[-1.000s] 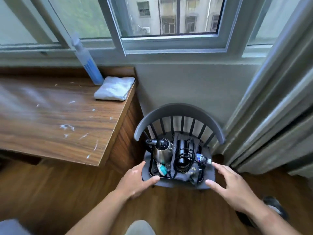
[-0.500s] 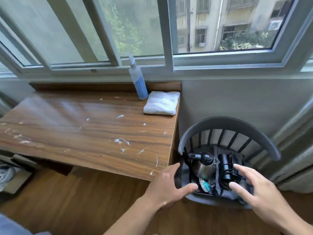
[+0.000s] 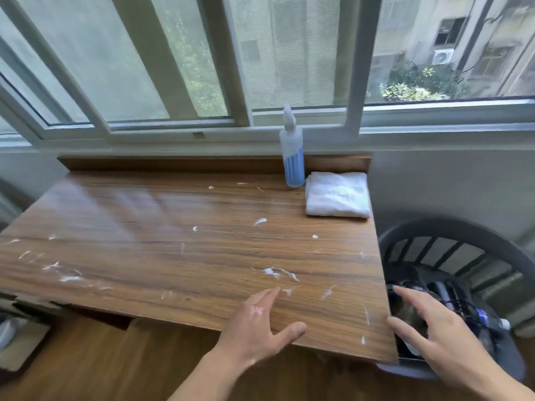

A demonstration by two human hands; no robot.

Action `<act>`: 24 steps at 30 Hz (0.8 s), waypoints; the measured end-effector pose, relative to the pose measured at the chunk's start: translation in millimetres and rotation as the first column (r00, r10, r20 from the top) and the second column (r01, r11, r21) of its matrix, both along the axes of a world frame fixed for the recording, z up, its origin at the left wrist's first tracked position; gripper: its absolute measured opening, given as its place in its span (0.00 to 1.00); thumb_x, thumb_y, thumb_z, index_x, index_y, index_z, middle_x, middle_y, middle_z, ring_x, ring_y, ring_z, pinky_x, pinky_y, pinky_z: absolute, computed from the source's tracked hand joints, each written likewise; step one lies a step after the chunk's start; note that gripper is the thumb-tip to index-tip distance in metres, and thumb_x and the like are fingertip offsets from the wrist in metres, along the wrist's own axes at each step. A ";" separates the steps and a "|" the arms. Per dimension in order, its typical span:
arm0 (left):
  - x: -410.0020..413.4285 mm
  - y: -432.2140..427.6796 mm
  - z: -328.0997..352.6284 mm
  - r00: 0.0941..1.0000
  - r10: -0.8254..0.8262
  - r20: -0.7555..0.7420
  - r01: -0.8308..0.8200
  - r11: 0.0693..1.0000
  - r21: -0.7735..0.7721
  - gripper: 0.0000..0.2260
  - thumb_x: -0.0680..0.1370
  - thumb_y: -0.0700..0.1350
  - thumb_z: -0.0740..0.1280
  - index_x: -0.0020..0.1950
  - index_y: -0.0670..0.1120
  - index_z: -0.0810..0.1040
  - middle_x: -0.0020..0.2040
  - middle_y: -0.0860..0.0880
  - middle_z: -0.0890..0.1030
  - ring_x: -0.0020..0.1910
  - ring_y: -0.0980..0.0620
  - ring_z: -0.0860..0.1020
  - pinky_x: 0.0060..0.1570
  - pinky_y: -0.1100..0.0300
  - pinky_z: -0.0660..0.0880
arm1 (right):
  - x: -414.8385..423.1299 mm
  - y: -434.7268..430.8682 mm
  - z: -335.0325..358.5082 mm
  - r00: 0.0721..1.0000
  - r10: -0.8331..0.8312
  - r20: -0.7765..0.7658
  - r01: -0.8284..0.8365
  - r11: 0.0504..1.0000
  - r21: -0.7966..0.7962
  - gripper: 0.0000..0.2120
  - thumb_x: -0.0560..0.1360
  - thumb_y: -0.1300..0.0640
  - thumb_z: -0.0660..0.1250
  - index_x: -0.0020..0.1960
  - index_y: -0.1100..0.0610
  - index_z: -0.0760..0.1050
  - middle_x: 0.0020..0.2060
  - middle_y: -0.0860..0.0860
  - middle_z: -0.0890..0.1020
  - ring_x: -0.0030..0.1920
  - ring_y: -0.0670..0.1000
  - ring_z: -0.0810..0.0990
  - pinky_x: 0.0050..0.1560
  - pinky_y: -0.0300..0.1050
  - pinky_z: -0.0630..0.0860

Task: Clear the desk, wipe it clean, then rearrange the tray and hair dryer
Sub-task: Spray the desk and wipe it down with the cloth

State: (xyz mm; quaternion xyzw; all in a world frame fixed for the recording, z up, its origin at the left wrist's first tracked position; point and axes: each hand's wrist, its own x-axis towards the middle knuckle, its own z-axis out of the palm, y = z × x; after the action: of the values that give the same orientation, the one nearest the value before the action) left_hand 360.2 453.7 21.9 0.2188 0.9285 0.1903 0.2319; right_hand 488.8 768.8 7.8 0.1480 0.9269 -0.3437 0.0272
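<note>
So the wooden surface point(image 3: 173, 241) is pretty much bare, with white smears point(image 3: 272, 272) scattered all over it, mostly toward the near edge and the left side. A spray bottle point(image 3: 293, 157) with a blue lower half is stood upright at the back right, against the raised back lip under the window point(image 3: 202, 68), and a folded white cloth point(image 3: 337, 195) is laid just beside it in the back right corner. The left hand point(image 3: 254, 325) is held over the near edge of the surface with fingers spread and nothing gripped; whether the wood is actually touched can't be told. The right hand point(image 3: 443, 340) is likewise spread loose and empty, held off the surface's right edge above the stuff piled on the grey chair point(image 3: 463, 233). That pile is badly blurred: the hair dryer point(image 3: 444, 298) is only made out as a black barrel on the seat, next to a shiny metal kettle point(image 3: 411, 312) partly covered by the right hand's fingers. The dark tray point(image 3: 409, 355) is glimpsed under them, at the seat's near left, tucked close to the surface's corner. Wood floor point(image 3: 86, 366) is seen below.
</note>
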 end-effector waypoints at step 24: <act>-178.6 63.8 6.1 0.990 -0.095 -0.100 0.067 0.964 -0.256 0.62 0.56 0.88 0.41 0.82 0.53 0.61 0.80 0.52 0.66 0.79 0.54 0.62 0.77 0.57 0.59 | -151.4 37.6 -26.4 0.980 0.198 0.019 -0.197 0.980 -0.041 0.44 0.71 0.20 0.52 0.79 0.44 0.61 0.73 0.37 0.66 0.70 0.37 0.65 0.72 0.37 0.63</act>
State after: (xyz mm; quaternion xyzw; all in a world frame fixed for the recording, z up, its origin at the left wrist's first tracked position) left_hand 181.5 517.5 28.0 0.2356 0.9470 0.0485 0.2131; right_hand 337.4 806.3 -18.6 0.0589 0.9298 -0.3554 0.0748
